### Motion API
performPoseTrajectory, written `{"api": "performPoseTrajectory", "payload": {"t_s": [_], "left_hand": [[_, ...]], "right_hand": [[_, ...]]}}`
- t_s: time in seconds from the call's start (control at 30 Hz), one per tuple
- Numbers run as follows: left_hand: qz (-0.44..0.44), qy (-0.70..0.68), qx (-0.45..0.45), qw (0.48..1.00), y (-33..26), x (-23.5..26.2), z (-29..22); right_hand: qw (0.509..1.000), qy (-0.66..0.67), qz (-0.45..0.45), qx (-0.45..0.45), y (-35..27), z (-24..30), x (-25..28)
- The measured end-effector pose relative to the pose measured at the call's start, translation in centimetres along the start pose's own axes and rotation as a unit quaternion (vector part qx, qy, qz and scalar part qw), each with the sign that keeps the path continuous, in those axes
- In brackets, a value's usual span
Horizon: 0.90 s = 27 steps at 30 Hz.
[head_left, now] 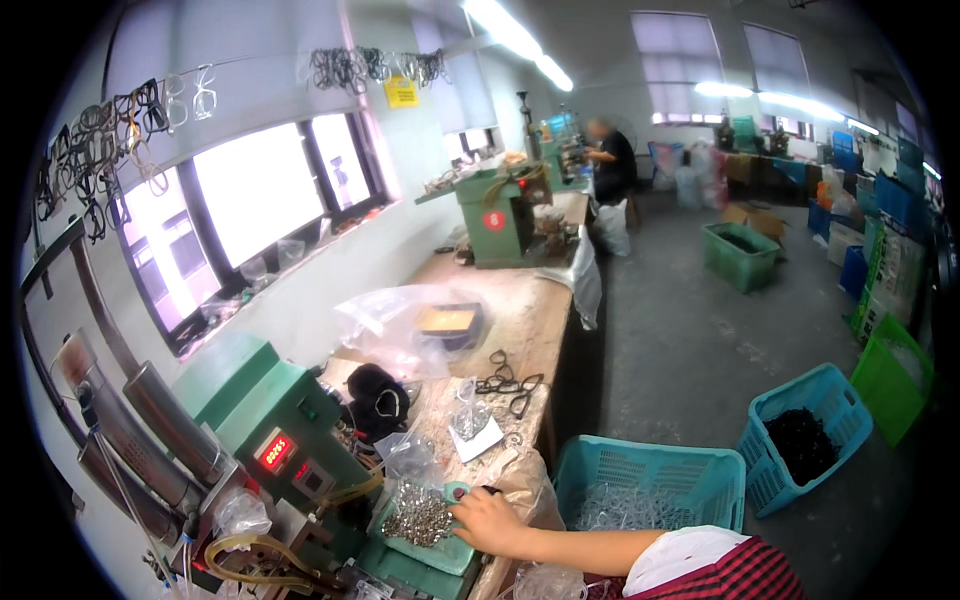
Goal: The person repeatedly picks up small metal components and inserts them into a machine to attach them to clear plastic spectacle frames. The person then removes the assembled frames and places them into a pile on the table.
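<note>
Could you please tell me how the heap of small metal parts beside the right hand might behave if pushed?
The small metal parts would probably spread apart rather than slide as one block, since they look loosely heaped. Their shiny surfaces suggest they could be slippery. Being so small, single pieces are likely light.

a plain white sleeve point(672, 562) meets a red-and-black checked garment point(745, 575); the right forearm point(590, 547) and right hand point(488, 522) are bare.
</note>
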<state>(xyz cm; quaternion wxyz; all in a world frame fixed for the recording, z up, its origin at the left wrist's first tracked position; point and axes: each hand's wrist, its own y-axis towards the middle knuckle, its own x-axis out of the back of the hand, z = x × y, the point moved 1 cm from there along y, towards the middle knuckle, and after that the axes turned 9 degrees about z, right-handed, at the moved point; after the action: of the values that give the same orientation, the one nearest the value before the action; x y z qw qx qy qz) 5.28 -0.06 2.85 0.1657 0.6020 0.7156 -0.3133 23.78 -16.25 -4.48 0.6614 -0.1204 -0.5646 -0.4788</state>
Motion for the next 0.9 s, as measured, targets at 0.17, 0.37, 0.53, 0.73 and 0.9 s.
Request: {"api": "performPoseTrajectory", "payload": {"t_s": [0.17, 0.37, 0.53, 0.73, 0.9], "left_hand": [[-0.007, -0.013, 0.016, 1.0, -0.2, 0.7, 0.9], [-0.016, -0.066, -0.018, 0.998, 0.2, 1.2, -0.1], [-0.074, -0.018, -0.052, 0.996, -2.7, -1.4, 0.2], [-0.004, -0.029, -0.006, 1.0, -0.6, -1.8, -0.1], [0.056, -0.07, -0.025, 0.996, -1.3, -1.3, -0.1]], "right_hand": [[0.999, -0.03, -0.033, 0.029, 2.5, 0.0, -3.4], [0.989, 0.141, -0.032, -0.02, 4.4, 0.7, -0.3], [0.966, 0.258, -0.023, -0.008, 5.5, 2.2, -0.4], [0.931, 0.358, -0.028, -0.068, 5.4, 0.6, 0.8], [0.957, 0.285, -0.023, -0.046, 4.9, 1.0, -0.9]]}}
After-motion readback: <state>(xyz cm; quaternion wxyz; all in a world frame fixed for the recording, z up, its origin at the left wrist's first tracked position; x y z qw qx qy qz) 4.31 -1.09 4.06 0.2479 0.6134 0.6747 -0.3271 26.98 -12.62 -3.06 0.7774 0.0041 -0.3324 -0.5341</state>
